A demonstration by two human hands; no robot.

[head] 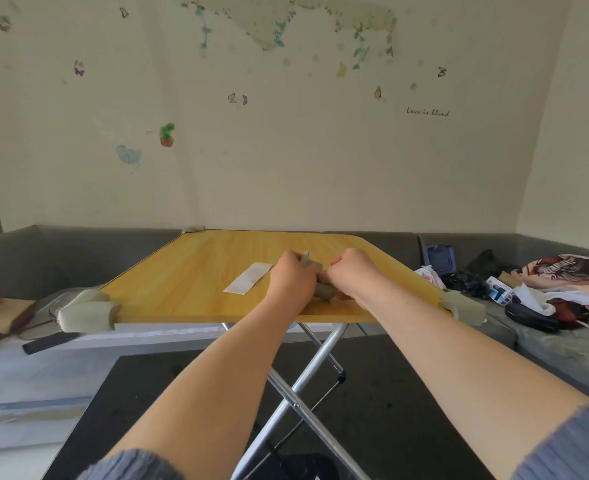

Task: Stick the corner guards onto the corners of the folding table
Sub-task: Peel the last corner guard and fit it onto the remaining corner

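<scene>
both the left hand (pixel 291 280) and right hand (pixel 350 273) pinch one grey corner guard (pixel 315 271) mid-counter (pixel 189 271); the bare far-right corner lies beyond, nearer the right hand.

Both hands (pixel 317 278) grip grey corner guard (pixel 324 289) over folding table (pixel 196 268).

There is one folding table (pixel 196 271) with a yellow wooden top. On the table's corners sit three corner guards: one at the near left corner (pixel 87 311), one at the near right corner (pixel 462 306), and one at the far left corner (pixel 193 229). A fourth corner guard (pixel 320 282) is above the middle of the table, held between two hands, the left hand (pixel 291 284) and the right hand (pixel 350 273). One white paper strip (pixel 248 277) lies on the table, just left of the hands.
</scene>
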